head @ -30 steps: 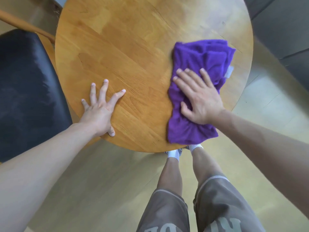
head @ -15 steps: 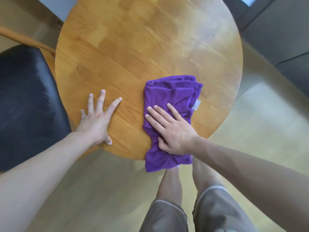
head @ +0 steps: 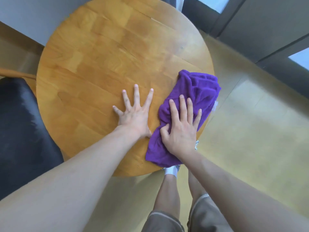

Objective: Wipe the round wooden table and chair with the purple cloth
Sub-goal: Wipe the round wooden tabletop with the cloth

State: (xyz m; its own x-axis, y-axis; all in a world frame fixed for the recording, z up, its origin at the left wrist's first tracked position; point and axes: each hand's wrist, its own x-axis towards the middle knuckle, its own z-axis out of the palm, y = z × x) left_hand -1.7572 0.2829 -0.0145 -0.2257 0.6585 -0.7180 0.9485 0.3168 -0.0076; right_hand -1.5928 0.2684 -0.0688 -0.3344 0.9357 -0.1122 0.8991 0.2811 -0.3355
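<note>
Flattened palm-down, the right hand [head: 181, 129] makes no closed grip on the purple cloth [head: 192, 101]; its fingers [head: 183, 108] lie spread and straight across the fabric, the thumb tucked against a fold at the cloth's left side, pressing it onto the round wooden surface [head: 103, 57]. The cloth sits bunched at the right-hand edge of the surface, its far end crumpled in ridges and just overlapping the rim, its near end trailing toward the closest edge under the wrist. A small white tag [head: 215, 105] shows at the cloth's right border.

Just beside it, the left hand [head: 133, 113] rests flat on bare wood with all fingers fanned wide, holding nothing; the heel of that hand touches the cloth's left edge. Both forearms reach in from the bottom of the view.

At the left, the chair [head: 21, 128] with its dark glossy seat stands pushed up to the surface, a strip of its wooden frame [head: 16, 73] visible above the seat. Below the near rim appear the person's bare legs, grey shorts [head: 168, 221] and a white sock [head: 170, 171], on a pale yellow floor [head: 250, 131].
</note>
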